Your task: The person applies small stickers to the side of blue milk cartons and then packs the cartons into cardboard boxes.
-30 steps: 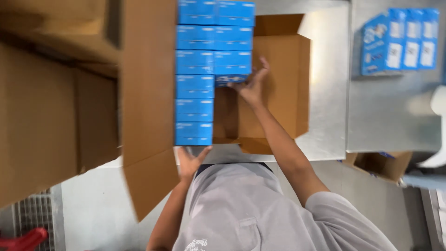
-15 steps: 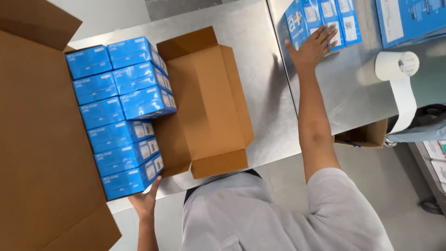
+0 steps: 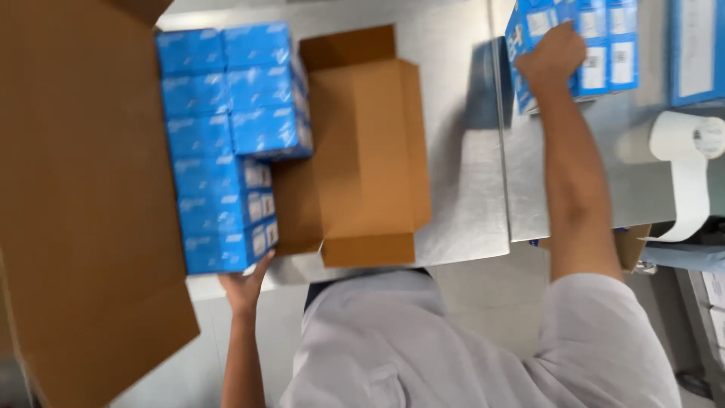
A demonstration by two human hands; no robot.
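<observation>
Head view looks straight down on a steel table [image 3: 461,189] and the person's two arms. At the upper right of the frame the right hand [image 3: 551,57] lies on a row of blue cartons [image 3: 596,53] standing side by side on the table; the fingers are curled over the near end of the row, gripping its top edge, though how many cartons they hold cannot be told. Just right of that row, at the frame's edge, sits another blue box [image 3: 695,49], and below it a roll of white tape [image 3: 691,140] with a strip hanging down over the table edge.

On the left side of the frame a big cardboard box [image 3: 83,189] lies open, its flaps spread out. Inside it, blue cartons are packed in two columns, a stack of blue cartons [image 3: 223,143] that fills the left part of the opening; the brown bottom and an inner flap [image 3: 366,151] show bare to the right of them. The left hand [image 3: 243,285] is at the lower centre-left, fingers up against the bottom edge of the lowest carton in the stack, touching it from below. Whether it grips or only presses cannot be told.

The person's grey shirt [image 3: 453,347] fills the bottom middle.
</observation>
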